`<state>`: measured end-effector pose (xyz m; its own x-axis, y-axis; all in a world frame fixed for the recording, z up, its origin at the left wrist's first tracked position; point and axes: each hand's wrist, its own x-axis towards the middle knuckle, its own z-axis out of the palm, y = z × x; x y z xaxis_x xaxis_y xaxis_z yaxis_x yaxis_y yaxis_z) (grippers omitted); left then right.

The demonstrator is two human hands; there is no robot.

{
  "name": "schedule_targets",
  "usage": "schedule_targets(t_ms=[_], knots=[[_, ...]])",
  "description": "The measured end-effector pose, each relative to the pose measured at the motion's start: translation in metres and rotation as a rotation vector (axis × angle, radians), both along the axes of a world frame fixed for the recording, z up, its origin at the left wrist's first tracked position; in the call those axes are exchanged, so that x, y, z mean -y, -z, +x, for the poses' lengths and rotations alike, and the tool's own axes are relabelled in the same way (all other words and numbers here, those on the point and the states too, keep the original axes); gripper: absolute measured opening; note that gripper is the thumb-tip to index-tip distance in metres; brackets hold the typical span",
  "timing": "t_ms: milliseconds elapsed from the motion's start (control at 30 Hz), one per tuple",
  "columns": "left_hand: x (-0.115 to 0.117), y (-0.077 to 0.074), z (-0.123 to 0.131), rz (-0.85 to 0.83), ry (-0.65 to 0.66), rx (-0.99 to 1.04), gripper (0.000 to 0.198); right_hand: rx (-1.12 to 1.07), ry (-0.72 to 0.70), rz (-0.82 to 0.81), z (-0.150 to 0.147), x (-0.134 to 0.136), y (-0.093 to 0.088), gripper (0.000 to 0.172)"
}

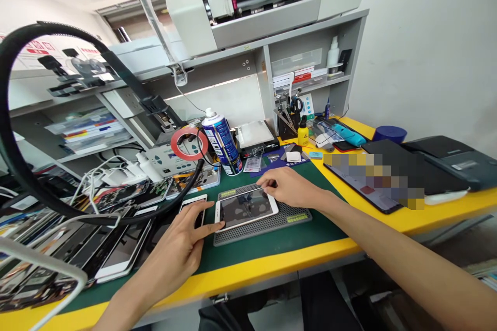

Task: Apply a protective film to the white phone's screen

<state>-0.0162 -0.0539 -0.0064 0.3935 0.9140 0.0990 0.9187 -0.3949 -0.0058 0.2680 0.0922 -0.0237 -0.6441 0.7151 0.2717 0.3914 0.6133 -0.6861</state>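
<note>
A white-framed smartphone (pixel 247 208) with a dark screen lies face up on a grey perforated mat (pixel 264 227). Spread fingers of my left hand (pixel 181 235) rest at the phone's left end, with thumb and index fingertip apart against its edge. My right hand (pixel 289 187) bends over the far right corner of the phone, its fingertips pressed together there. Whatever lies between those fingertips is too small to make out. Partly under my left hand is another white phone (pixel 196 200).
Stacked phones and parts (pixel 120 248) crowd the left. Behind stand a blue spray can (pixel 222 142), a red tape roll (pixel 189 143) and a yellow bottle (pixel 303 133). A black hose (pixel 8 114) loops over the left side. A large phone (pixel 365 186) lies at right.
</note>
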Motion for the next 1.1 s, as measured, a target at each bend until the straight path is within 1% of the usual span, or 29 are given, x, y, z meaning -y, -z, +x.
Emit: schedule_targets(t_ms=[167,333,533,700,933,1100], knots=[[0.005,0.005,-0.003,0.061,0.026,-0.002,0.061,-0.002,-0.005,0.003,0.000,0.000,0.001,0.030],[0.006,0.003,0.007,0.114,0.067,-0.034,0.056,0.002,-0.003,0.008,0.000,0.000,0.001,0.028],[0.004,-0.001,0.019,0.124,0.080,-0.067,0.056,0.004,-0.001,0.030,0.000,0.000,0.000,0.025],[-0.002,-0.001,0.033,0.134,0.125,-0.051,0.062,0.009,0.003,0.040,-0.001,0.000,0.000,0.026],[-0.010,-0.005,0.049,0.110,0.177,-0.030,0.061,0.015,-0.001,0.052,-0.001,0.000,0.000,0.025],[-0.016,-0.003,0.056,0.098,0.202,-0.008,0.063,0.013,0.003,0.060,0.000,0.001,0.000,0.023]])
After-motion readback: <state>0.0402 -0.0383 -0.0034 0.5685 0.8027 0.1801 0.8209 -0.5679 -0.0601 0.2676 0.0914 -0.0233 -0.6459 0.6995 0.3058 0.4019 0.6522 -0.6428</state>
